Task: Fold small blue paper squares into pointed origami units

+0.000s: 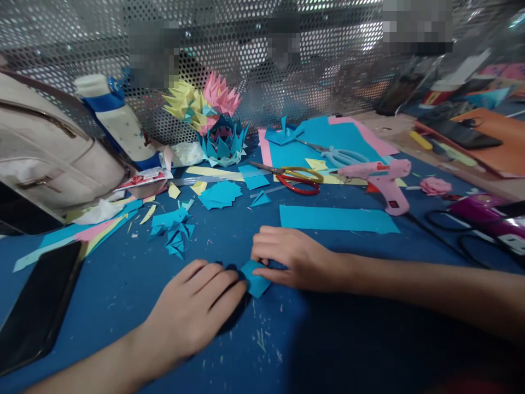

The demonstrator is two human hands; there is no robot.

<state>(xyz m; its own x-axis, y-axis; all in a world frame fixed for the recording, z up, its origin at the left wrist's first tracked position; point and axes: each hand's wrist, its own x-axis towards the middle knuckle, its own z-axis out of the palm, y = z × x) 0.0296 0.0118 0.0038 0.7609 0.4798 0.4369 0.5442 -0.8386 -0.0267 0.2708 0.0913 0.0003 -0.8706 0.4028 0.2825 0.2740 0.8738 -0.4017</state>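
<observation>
A small piece of blue paper (257, 284) lies on the table between my two hands. From the left, my left hand (197, 306) bends its fingers down and holds the paper's left edge; its thumb is hidden. My right hand (289, 257) grips the paper from the other side, with the thumb on top and the fingers curled over. Just beyond them is a long blue paper strip (338, 219). Folded blue paper points (174, 227) sit in a small heap beyond my left hand.
Scissors (301, 178) and a pink glue gun (379, 178) lie farther back, near blue sheets (348, 137). A folded-paper flower piece (223, 139) stands by the perforated metal panel (246, 49). At left are a phone (41, 301), a bag (53, 148) and a bottle (118, 126).
</observation>
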